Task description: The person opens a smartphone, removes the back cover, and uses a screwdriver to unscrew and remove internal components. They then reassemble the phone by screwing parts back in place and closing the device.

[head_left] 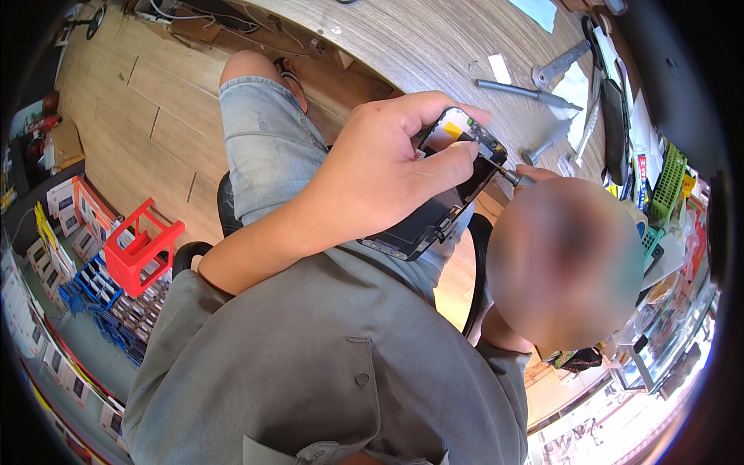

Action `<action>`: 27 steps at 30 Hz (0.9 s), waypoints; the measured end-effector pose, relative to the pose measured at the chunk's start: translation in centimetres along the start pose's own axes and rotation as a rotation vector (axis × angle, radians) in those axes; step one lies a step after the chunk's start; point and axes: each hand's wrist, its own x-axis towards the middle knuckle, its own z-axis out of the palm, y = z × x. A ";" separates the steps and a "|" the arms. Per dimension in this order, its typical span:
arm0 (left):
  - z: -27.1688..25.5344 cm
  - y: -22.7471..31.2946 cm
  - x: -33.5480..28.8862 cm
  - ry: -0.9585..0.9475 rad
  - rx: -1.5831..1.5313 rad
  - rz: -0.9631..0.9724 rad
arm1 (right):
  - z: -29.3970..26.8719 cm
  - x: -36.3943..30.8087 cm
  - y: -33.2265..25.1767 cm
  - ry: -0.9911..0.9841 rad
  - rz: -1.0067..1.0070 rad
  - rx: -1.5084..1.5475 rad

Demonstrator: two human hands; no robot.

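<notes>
My left hand (pixel 380 167) grips a phone screen panel (pixel 411 226) above my lap, with its thumb pressed across the upper end. The panel's inner side faces up, dark with small metal parts and a yellow patch near the top. At its right edge, a thin screwdriver (pixel 511 177) with a grey handle points toward the panel. Fingers of my right hand (pixel 540 173) close on that handle. A round blurred patch covers most of the right hand, so its full grip is hidden.
Ahead is a wood-grain table (pixel 418 46) bearing a dark screwdriver-like tool (pixel 511 91), a flat metal tool (pixel 562 63) and papers. A green basket (pixel 668 190) stands at the right among clutter. On the left are a red stool (pixel 139 252) and shelves of boxes.
</notes>
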 end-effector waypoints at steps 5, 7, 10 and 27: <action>-0.1 -0.3 0.0 0.003 0.025 0.022 | -0.1 -0.1 -0.1 -0.018 -0.002 -0.017; -0.1 -0.2 0.1 -0.003 0.026 0.019 | -0.2 -0.1 -0.2 -0.016 0.001 -0.025; -0.1 -0.1 0.1 -0.005 0.012 0.014 | -0.2 -0.2 -0.2 -0.006 0.003 -0.024; -0.3 -0.1 0.1 -0.003 0.069 0.006 | 0.2 -0.1 0.2 -0.005 -0.025 -0.005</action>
